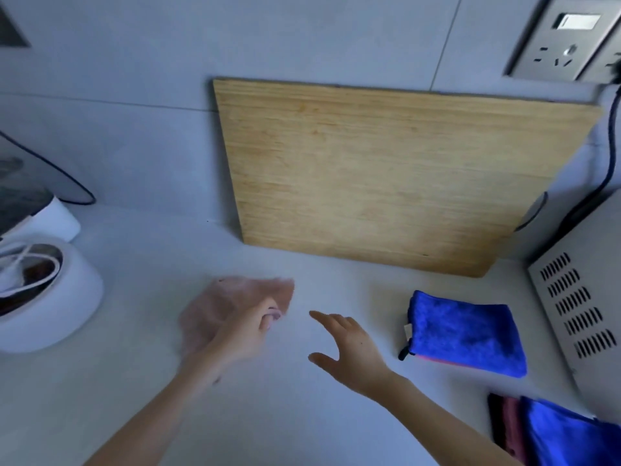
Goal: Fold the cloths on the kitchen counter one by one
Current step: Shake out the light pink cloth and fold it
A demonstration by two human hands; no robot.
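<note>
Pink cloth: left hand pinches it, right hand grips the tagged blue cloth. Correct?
No. Head view: the right hand is open above the counter, apart from the tagged blue cloth. The left hand does pinch the pink cloth.

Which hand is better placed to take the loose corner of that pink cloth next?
Probably the right hand: it is open, holds nothing and hovers just right of the pink cloth. The left hand pinches that cloth, so it is busy.
</note>
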